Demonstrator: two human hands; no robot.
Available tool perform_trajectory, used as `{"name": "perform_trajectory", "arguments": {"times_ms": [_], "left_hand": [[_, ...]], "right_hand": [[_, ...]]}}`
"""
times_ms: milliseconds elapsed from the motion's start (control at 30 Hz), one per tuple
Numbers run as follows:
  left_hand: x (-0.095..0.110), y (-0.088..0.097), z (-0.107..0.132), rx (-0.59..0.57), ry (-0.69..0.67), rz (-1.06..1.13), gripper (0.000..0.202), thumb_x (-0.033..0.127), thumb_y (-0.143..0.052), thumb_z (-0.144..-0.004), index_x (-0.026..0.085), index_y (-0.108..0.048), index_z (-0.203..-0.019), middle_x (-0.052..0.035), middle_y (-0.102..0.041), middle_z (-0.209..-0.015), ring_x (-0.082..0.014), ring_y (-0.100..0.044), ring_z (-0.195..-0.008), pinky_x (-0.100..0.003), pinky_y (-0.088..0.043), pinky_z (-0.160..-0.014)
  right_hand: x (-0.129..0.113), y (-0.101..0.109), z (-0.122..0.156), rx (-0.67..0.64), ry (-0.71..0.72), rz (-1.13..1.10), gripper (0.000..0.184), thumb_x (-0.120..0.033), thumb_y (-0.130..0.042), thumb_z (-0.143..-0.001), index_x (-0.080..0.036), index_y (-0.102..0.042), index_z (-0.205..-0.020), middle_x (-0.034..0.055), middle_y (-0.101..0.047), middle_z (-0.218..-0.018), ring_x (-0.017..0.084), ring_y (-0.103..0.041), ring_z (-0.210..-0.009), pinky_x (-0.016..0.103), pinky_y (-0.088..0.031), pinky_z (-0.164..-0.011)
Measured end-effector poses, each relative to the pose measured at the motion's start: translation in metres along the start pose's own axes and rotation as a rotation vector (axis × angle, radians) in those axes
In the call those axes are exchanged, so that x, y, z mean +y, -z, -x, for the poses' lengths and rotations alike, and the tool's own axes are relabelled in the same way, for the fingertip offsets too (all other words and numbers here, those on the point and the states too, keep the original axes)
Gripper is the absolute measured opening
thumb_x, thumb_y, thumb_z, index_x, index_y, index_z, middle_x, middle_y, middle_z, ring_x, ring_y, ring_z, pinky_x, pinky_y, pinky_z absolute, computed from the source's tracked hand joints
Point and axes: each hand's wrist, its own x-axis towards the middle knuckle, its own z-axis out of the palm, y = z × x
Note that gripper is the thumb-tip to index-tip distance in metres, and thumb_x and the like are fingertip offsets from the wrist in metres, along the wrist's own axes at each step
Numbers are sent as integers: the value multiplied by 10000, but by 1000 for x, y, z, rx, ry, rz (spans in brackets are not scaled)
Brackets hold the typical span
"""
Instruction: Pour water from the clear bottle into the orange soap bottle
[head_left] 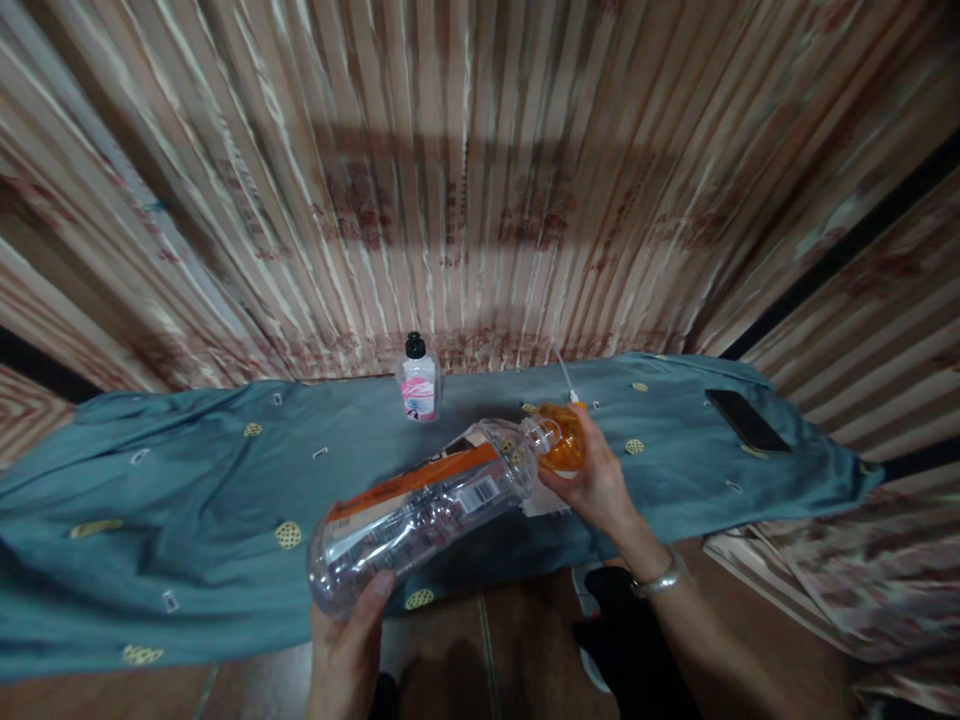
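Observation:
My left hand (349, 640) grips the base end of a large clear plastic bottle (420, 530) with an orange and white label. The bottle is tilted, its neck pointing right and away from me. At the neck, my right hand (600, 480) is closed around a translucent orange piece (562, 435) with a white tip and a thin pale tube sticking out. I cannot tell whether the bottle's mouth sits inside the orange piece or just in front of it. Under the neck shows a white crumpled scrap (546, 497).
A small clear bottle (418, 387) with a black cap and pink label stands upright near the table's back edge. To the right lies a black phone (746, 420). A blue-green patterned cloth (225, 500) covers the table; pleated curtains (465, 200) hang behind it.

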Motion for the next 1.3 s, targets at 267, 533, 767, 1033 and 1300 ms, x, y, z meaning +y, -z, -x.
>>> {"name": "perform_trajectory", "arguments": {"times_ms": [267,533,767,1033,1300], "left_hand": [[0,1,0,-21,-13,23,948,551,-1048,-713,274,-678,-1540,-103,-826,-1374,-380,-760,-1354,-517,-556,-1259],[-1,4,-2,-17,8,17,956,537,-1067,-686,288,-694,-1530,-92,-833,-1342,-368,-779,-1313,-513,-568,-1247],[3,-2,0,-24,-33,-3,885,577,-1040,-712,283,-718,-1482,-87,-848,-1293,-367,-785,-1297,-519,-579,-1236],[-1,1,0,0,-15,-3,963,584,-1056,-689,277,-684,-1523,-92,-831,-1337,-364,-767,-1334,-507,-545,-1273],[-4,0,1,8,-35,-16,965,584,-1030,-716,265,-650,-1544,-108,-825,-1364,-373,-769,-1343,-527,-544,-1269]], "right_hand": [[0,0,1,-5,-8,4,1008,-381,-931,-858,-245,-415,-1713,196,-705,-1609,408,-716,-1480,633,-621,-1229],[0,1,-1,-8,1,10,1016,-387,-940,-857,-232,-415,-1713,211,-712,-1594,416,-722,-1467,639,-626,-1215],[2,1,-1,-23,0,-5,1021,-394,-931,-868,-247,-397,-1726,204,-696,-1614,411,-697,-1497,641,-605,-1238],[0,-2,-1,-5,5,23,1002,-406,-920,-876,-225,-399,-1712,218,-702,-1607,406,-707,-1492,625,-616,-1231],[0,-3,0,25,12,-6,945,-425,-908,-876,-226,-448,-1678,211,-728,-1568,406,-728,-1462,625,-634,-1206]]}}
